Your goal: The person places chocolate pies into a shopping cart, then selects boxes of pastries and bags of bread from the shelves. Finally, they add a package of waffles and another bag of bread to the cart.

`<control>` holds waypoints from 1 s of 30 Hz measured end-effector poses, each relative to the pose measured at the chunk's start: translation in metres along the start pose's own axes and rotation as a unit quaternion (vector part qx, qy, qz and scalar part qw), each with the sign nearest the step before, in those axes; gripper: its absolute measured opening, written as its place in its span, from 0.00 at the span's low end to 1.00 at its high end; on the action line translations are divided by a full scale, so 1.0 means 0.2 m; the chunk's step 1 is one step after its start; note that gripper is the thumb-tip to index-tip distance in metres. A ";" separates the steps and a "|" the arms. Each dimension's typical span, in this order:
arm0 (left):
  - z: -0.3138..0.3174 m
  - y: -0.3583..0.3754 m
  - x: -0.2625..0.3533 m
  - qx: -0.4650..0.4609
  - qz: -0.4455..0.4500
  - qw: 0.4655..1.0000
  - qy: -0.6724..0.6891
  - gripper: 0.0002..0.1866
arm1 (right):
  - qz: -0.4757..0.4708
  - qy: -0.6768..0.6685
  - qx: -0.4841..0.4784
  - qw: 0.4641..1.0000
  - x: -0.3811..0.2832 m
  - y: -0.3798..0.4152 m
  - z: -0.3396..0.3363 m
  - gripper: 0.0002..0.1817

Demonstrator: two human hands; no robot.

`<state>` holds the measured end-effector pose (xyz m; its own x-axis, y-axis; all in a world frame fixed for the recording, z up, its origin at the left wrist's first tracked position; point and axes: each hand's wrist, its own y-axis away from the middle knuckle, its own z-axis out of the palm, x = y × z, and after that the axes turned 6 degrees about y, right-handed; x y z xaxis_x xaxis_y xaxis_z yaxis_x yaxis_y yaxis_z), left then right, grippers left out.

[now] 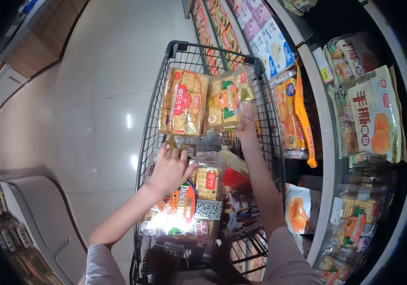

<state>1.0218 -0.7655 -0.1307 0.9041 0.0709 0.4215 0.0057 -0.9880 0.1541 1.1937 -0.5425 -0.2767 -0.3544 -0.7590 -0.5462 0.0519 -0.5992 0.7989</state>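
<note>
Two clear-wrapped packs lie side by side at the far end of the wire shopping cart (155, 107): a red-labelled cracker pack (183, 102) and a Danco waffle pack (230, 99). My right hand (247, 131) grips the near right corner of that waffle pack, its fingers partly hidden. Closer to me is a larger Danco waffle pack (208, 190), with bright glare on its wrap. My left hand (170, 168) is on its upper left edge, fingers bent over the edge and thumb to the right. Small gold-brown packets (188, 150) show just beyond my left fingers.
A dark red snack bag (238, 204) lies beside the near waffle pack in the cart. Shelves on the right hold bagged bread (374, 116), an orange-trimmed bread pack (291, 114) and more waffle packs (355, 221). Tiled floor (103, 109) and a grey bin-like unit (42, 213) are left.
</note>
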 end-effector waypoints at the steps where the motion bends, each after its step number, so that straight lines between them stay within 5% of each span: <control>1: 0.00 -0.02 -0.02 -0.035 0.004 0.998 0.052 0.22 | 0.034 -0.021 -0.018 0.999 0.07 -0.02 -0.03 0.13; 2: 0.01 -0.03 -0.04 -0.044 0.000 0.996 0.072 0.22 | 0.069 -0.040 -0.034 0.996 0.13 -0.04 -0.05 0.14; 5: -0.02 -0.06 -0.07 -0.075 -0.001 0.992 0.104 0.24 | 0.174 -0.051 0.149 0.972 0.27 -0.07 -0.09 0.20; 10: 0.03 -0.13 -0.06 -0.035 0.035 0.996 0.080 0.24 | 0.160 0.104 -0.142 0.971 0.34 0.17 0.00 0.18; 13: 0.03 -0.18 -0.04 -0.111 -0.055 0.987 0.102 0.22 | 0.095 0.229 -0.251 0.936 0.29 0.29 0.06 0.17; 14: 0.13 -0.19 -0.08 -0.054 -0.027 0.992 0.109 0.24 | 0.105 0.204 -0.263 0.937 0.28 0.31 0.06 0.17; 19: 0.14 -0.25 -0.04 -0.073 -0.038 0.992 0.096 0.22 | 0.154 0.089 -0.288 0.941 0.29 0.28 0.03 0.18; 23: 0.17 -0.23 0.06 -0.026 -0.030 0.996 0.080 0.19 | 0.106 0.167 -0.268 0.943 0.33 0.23 -0.01 0.19; 24: 0.21 -0.21 0.08 0.025 0.029 0.996 0.086 0.17 | 0.090 0.193 -0.259 0.942 0.35 0.21 -0.03 0.20; 27: 0.22 -0.23 0.16 -0.004 0.095 0.992 0.083 0.17 | 0.063 0.221 -0.233 0.945 0.35 0.22 -0.06 0.19; 30: 0.21 -0.28 0.17 -0.164 -0.046 0.980 0.106 0.21 | 0.059 0.215 -0.232 0.947 0.32 0.25 -0.05 0.19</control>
<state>1.0705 -0.7131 -0.1621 0.7968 0.2188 0.5632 -0.0857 -0.8818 0.4637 1.1832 -0.6248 -0.2745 0.0874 -0.8020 -0.5909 0.5068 -0.4748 0.7195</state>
